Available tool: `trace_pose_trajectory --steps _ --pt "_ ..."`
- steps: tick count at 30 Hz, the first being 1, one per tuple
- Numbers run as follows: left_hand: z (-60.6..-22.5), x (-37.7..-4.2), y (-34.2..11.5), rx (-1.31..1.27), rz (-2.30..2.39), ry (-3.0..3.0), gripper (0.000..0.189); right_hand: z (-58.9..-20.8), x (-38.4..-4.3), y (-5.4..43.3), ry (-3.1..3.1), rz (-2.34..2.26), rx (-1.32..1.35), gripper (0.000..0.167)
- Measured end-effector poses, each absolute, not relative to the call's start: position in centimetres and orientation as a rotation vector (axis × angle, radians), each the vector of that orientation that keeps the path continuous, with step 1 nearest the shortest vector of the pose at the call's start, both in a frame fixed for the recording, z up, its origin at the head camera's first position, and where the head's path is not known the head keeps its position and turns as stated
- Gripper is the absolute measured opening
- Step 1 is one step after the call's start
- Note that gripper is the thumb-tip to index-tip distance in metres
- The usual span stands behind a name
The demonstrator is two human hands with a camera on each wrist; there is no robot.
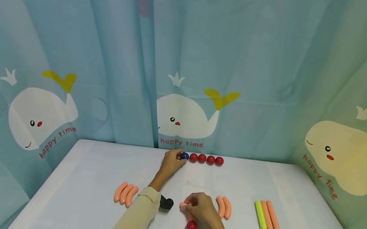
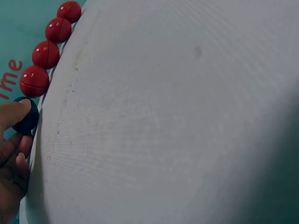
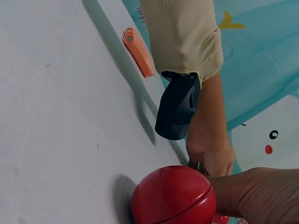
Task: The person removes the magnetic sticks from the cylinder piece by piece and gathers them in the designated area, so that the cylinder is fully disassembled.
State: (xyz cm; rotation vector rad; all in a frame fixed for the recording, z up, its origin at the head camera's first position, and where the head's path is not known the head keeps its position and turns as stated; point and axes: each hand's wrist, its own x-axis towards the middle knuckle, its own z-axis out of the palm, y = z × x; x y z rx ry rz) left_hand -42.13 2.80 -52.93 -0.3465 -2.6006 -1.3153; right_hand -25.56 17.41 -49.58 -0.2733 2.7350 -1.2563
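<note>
At the table's back edge my left hand pinches a blue ball between thumb and fingers. The ball sits at the left end of a row of red balls; the left wrist view shows the same blue ball beside them. Nearer the front, the fingers of my right hand hold a curved pink sausage, its middle partly covered by them. A single red ball is by the sausage's near end. Its glossy surface and seam show close up in the right wrist view, where the red ball hides part of the right hand.
Three curved sausages lie left of my left sleeve, and two more sausages right of my right hand. Farther right, a green stick lies against two straight pink sticks. A black wrist device juts from my left sleeve.
</note>
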Motion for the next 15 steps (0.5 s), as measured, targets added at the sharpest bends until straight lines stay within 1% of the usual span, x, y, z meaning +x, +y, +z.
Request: trace_pose_trajectory --steps 15 --pt "-53.12 -42.63 2.84 -0.308 -1.370 -2.607 0.043 -49.84 -25.58 17.32 2.730 -1.303 -0.301 0.015"
